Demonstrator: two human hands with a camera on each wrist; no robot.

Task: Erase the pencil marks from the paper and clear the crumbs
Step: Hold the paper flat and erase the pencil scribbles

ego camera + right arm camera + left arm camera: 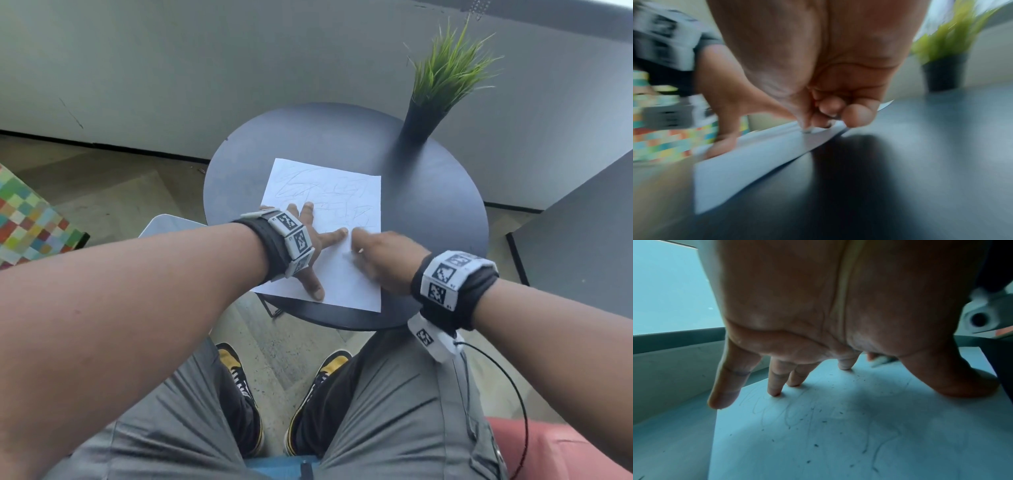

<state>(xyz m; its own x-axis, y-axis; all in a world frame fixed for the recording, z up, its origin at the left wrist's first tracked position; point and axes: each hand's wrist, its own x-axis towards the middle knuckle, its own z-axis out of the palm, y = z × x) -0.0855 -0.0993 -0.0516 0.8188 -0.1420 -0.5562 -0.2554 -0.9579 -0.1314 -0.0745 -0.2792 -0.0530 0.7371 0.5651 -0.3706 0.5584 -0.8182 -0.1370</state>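
White on black: pinned the paper and rubbed at the marks, middle of the frame.
Spread the left hand wide on the lower left part of the paper, fingers apart and tips pressed down, thumb near the bottom edge, probably to stop the sheet from sliding or creasing on the smooth dark table. Curled the right hand just to the right of it, fingers together and pinched on a small pale eraser (blurred, so only judged), tip down on the sheet for firm pressure. Left pencil marks faint across the upper half, so judged the erasing as unfinished. Scattered dark crumbs under the left palm, not yet cleared. Placed the potted plant at upper right, well apart from the work.
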